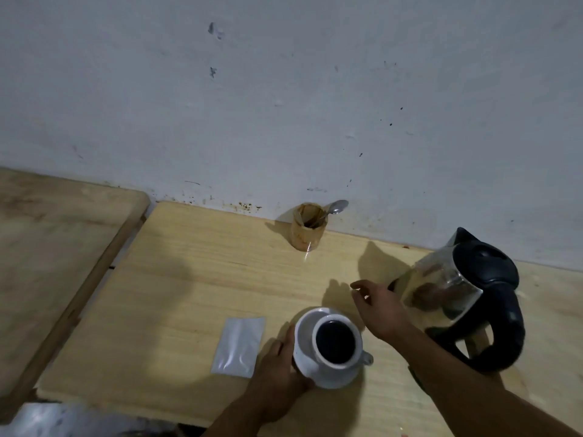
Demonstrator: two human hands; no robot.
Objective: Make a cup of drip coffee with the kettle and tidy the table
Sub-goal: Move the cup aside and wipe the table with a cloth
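The left hand (pixel 277 370) comes up from the bottom edge on a bare forearm, back of the hand upward, its fingers straight and laid against the left side of the cup (pixel 328 345), the grip no more than a touch. The right hand (pixel 383 310) reaches in from the lower right on a long bare forearm, palm down and hovering above the tabletop (pixel 195 279), its fingers loosely bent and spread, the fingertips (pixel 358 285) pointing left and holding nothing. The two hands are near each other but apart.
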